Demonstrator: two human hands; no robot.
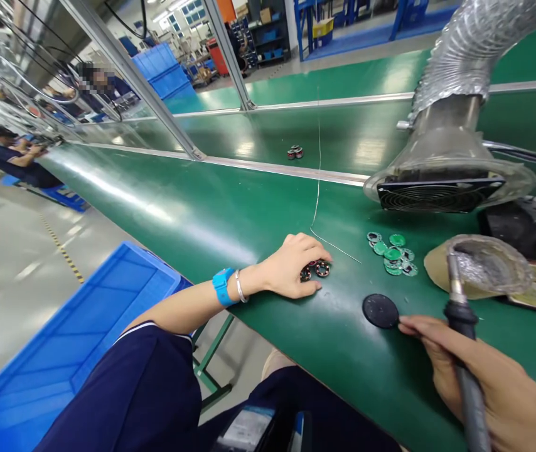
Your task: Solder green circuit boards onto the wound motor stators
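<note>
My left hand (294, 267), with a blue watch on the wrist, rests on the green table. Its fingers curl round a few small dark ring-shaped parts with coppery segments (322, 269), partly hidden under the palm. In my right hand (489, 376) is a soldering iron (462, 314), its tip pointing up and away from me. The fingertips of that hand also reach the edge of a flat black disc (380, 311) lying on the table. A bent length of solder wire (317, 207) hangs down and ends on the table between both hands.
Small green and clear discs (393, 253) lie in a loose pile beyond the black disc. A fume hood with a fan (442, 193) hangs over a shallow cup (479, 267) at right. More ring parts (295, 152) sit farther back. A blue bin (75, 339) stands at left.
</note>
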